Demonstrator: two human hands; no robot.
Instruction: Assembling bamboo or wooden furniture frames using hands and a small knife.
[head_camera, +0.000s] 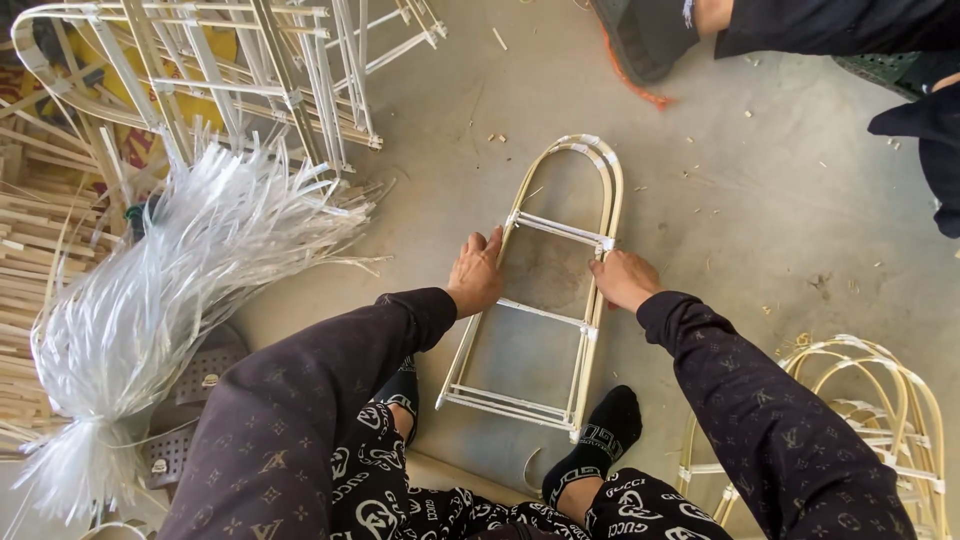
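- Lying flat on the concrete floor (760, 200): an arched rattan frame (545, 290) with three crossbars, rounded end pointing away, square end near the black-socked feet (600, 440).
- Pressing on the left rail: left hand (476, 276), fingers spread fairly wide and flat, palm down, gripping nothing.
- Resting on the right rail just below the upper crossbar: right hand (622, 278), fingers curled loosely over the cane; hard to tell whether truly clasped around it.
- Heaped to the left: a bundle of pale plastic strips (170, 300), tied at the near end, with stacked finished frames (250, 80) behind it.
- Sitting at the lower right: more arched frames (870, 420); another person's foot and dark sleeve at the top edge.
- Risking, as a judgement: uneven pressure from the two hands twisting the rails or loosening the bound joints; frame sliding on smooth concrete; loose strips straying underfoot.
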